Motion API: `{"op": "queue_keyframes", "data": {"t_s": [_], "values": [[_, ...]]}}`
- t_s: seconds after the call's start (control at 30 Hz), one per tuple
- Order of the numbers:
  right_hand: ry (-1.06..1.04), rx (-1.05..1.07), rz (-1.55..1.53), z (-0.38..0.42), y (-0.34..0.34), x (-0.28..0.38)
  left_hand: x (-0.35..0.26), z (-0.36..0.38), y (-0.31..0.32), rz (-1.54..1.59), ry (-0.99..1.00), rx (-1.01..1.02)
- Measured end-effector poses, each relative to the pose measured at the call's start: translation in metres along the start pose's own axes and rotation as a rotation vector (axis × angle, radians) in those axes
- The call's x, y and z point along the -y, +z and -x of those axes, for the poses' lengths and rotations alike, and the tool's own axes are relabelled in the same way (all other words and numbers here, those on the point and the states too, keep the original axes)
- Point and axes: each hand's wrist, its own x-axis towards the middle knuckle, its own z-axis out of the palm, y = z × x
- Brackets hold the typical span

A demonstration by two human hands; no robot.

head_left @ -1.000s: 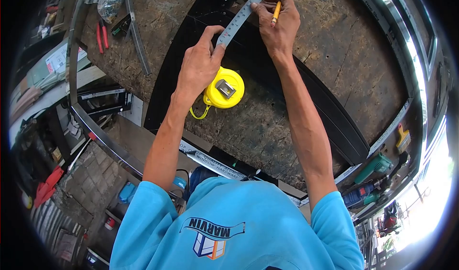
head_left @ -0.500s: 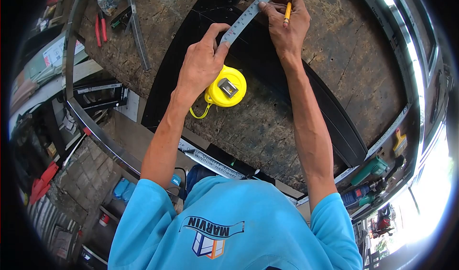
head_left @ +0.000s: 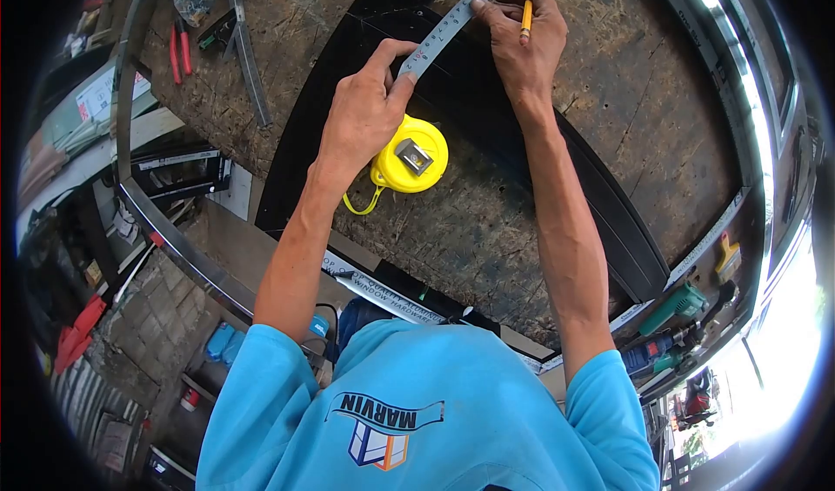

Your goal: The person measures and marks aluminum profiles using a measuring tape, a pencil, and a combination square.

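Note:
My left hand (head_left: 365,108) pinches the lower end of a silver ruler (head_left: 449,32) between thumb and index finger. The ruler lies slantwise over a black frame (head_left: 300,143) on the worn wooden table. My right hand (head_left: 528,43) has a yellow pencil (head_left: 526,21) between its fingers, eraser end toward me, and its thumb touches the ruler's edge higher up. The pencil's tip is hidden. Just below my left hand sits a yellow tape measure (head_left: 411,156) with a wrist loop; the hand overlaps its upper left edge.
Red-handled pliers (head_left: 180,52) and a metal strip (head_left: 248,65) lie at the upper left. A curved metal frame (head_left: 187,252) surrounds the work area. At the right are a green power tool (head_left: 676,307) and a yellow-handled brush (head_left: 727,256).
Both hands keep their holds on the ruler and pencil. The pencil has tipped slightly more upright, and the view has shifted very little.

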Motion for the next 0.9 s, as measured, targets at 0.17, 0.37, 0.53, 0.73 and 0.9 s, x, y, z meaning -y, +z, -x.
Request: {"op": "queue_keyframes", "data": {"t_s": [0.17,0.37,0.53,0.73,0.9], "values": [[0.019,0.019,-0.085,-0.0014,-0.0002,-0.0006,0.0014,-0.0001,0.0005,-0.029,0.040,0.009],[0.009,0.016,-0.069,-0.0014,0.0001,-0.0005,0.0019,0.0006,0.0022,-0.016,0.055,-0.003],[0.028,0.012,-0.088,0.0007,0.0007,0.0030,-0.0014,0.0017,0.0039,0.016,0.008,-0.019],[0.013,0.026,-0.092,-0.0026,-0.0006,-0.0036,-0.0004,0.0010,0.0051,0.018,0.009,-0.022],[-0.031,0.019,-0.018,-0.0006,-0.0010,-0.0033,-0.0010,0.0013,0.0043,0.018,0.020,-0.025]]}}
